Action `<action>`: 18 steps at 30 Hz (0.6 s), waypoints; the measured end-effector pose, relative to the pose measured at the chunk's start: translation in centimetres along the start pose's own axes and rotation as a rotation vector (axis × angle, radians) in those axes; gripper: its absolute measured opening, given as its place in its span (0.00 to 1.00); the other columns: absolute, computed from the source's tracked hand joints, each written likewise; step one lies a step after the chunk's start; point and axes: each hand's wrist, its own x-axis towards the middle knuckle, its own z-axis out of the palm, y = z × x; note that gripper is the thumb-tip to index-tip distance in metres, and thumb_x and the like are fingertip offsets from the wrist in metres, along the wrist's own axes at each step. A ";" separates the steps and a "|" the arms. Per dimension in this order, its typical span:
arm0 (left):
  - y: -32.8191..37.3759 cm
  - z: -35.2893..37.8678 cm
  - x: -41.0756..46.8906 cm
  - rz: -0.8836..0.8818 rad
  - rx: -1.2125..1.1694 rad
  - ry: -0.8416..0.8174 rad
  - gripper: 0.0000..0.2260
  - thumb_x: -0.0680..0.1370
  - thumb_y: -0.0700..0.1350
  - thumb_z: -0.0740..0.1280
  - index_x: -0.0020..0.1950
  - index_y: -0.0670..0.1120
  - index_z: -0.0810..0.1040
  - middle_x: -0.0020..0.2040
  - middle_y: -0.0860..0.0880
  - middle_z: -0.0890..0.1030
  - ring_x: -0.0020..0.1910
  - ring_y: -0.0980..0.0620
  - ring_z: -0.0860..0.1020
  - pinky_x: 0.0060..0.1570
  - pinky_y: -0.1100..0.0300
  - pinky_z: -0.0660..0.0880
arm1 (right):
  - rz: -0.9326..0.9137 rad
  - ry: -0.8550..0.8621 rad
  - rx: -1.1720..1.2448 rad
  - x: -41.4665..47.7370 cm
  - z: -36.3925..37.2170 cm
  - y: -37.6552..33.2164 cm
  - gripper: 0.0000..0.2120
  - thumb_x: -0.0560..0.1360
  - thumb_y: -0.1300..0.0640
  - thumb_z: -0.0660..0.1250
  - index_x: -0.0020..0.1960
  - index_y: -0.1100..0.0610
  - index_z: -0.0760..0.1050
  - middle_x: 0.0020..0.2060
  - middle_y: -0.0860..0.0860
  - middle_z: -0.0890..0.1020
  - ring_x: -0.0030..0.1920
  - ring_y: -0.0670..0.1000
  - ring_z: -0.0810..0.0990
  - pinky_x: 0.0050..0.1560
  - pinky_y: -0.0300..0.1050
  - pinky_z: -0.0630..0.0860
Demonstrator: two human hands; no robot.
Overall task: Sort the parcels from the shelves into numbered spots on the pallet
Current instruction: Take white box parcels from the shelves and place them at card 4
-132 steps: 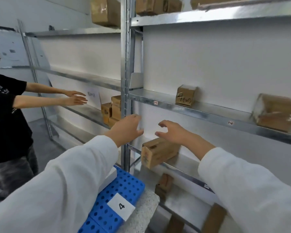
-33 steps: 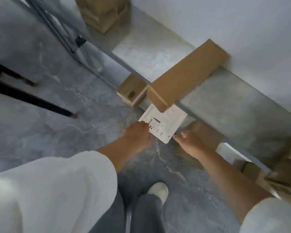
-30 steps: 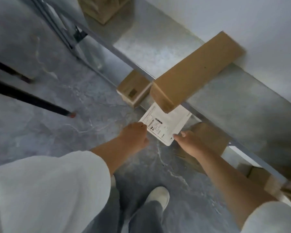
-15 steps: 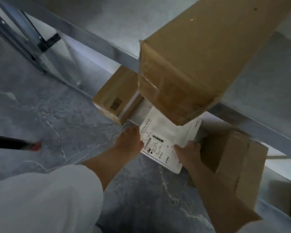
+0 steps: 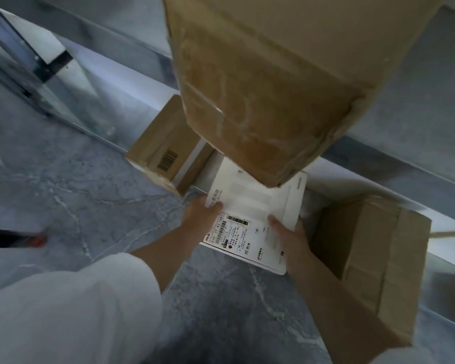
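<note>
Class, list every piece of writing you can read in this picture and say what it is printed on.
"棕色M": shipping label on the white parcel.
"830- C7 83", roughly: along the same label's edge.
Its fine print and barcode digits: too small to read.
Small brown box: barcode only, nothing readable.

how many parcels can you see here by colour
brown: 3, the long box, barcode box and right box
white: 1, the white parcel held by the left hand and right hand
total: 4
</note>
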 end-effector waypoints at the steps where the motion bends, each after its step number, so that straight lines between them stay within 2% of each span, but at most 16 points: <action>1: -0.2 -0.6 -0.7 -0.003 0.002 0.010 0.09 0.78 0.46 0.66 0.56 0.45 0.79 0.46 0.48 0.82 0.42 0.49 0.81 0.35 0.62 0.75 | -0.026 -0.011 -0.002 -0.5 0.1 -0.3 0.34 0.73 0.51 0.72 0.74 0.49 0.60 0.64 0.52 0.74 0.57 0.53 0.74 0.53 0.48 0.71; 6: 0.0 -3.8 -5.8 -0.054 -0.060 0.044 0.11 0.77 0.49 0.66 0.57 0.47 0.81 0.48 0.49 0.84 0.45 0.50 0.83 0.47 0.54 0.80 | -0.069 -0.044 0.045 -5.6 0.0 -1.5 0.30 0.75 0.57 0.70 0.74 0.52 0.62 0.63 0.54 0.75 0.60 0.56 0.75 0.61 0.53 0.74; 9: 1.5 -5.8 -9.7 -0.044 -0.021 0.039 0.11 0.78 0.51 0.65 0.56 0.49 0.81 0.47 0.50 0.84 0.44 0.51 0.83 0.46 0.54 0.80 | -0.056 -0.077 0.006 -9.9 -1.1 -2.5 0.28 0.76 0.56 0.69 0.73 0.52 0.61 0.62 0.52 0.75 0.59 0.55 0.75 0.58 0.50 0.73; 11: 2.7 -7.2 -12.8 -0.061 -0.032 0.032 0.10 0.79 0.50 0.64 0.54 0.48 0.80 0.46 0.49 0.84 0.42 0.51 0.82 0.40 0.59 0.79 | -0.022 -0.095 -0.047 -12.9 -2.0 -3.1 0.29 0.77 0.53 0.68 0.74 0.51 0.60 0.61 0.51 0.74 0.59 0.55 0.74 0.58 0.50 0.72; 13: 3.7 -8.4 -16.0 -0.085 -0.067 0.041 0.09 0.80 0.51 0.64 0.52 0.48 0.80 0.45 0.49 0.83 0.41 0.52 0.82 0.35 0.62 0.76 | -0.003 -0.076 -0.119 -16.0 -2.8 -3.9 0.30 0.76 0.51 0.68 0.74 0.51 0.60 0.64 0.52 0.74 0.63 0.57 0.74 0.63 0.55 0.72; 15: 4.5 -9.6 -18.9 -0.104 -0.077 0.020 0.11 0.79 0.53 0.64 0.52 0.48 0.80 0.44 0.49 0.84 0.41 0.50 0.83 0.36 0.61 0.78 | -0.002 -0.087 -0.143 -19.1 -3.5 -4.9 0.30 0.76 0.51 0.68 0.75 0.51 0.60 0.66 0.52 0.73 0.65 0.59 0.73 0.65 0.58 0.71; 18: 5.8 -11.8 -23.1 -0.130 -0.023 0.043 0.10 0.79 0.52 0.65 0.52 0.48 0.80 0.42 0.51 0.83 0.38 0.55 0.81 0.33 0.65 0.74 | -0.021 -0.108 -0.163 -23.6 -4.7 -6.1 0.30 0.77 0.56 0.68 0.75 0.53 0.60 0.65 0.52 0.73 0.65 0.57 0.73 0.62 0.50 0.70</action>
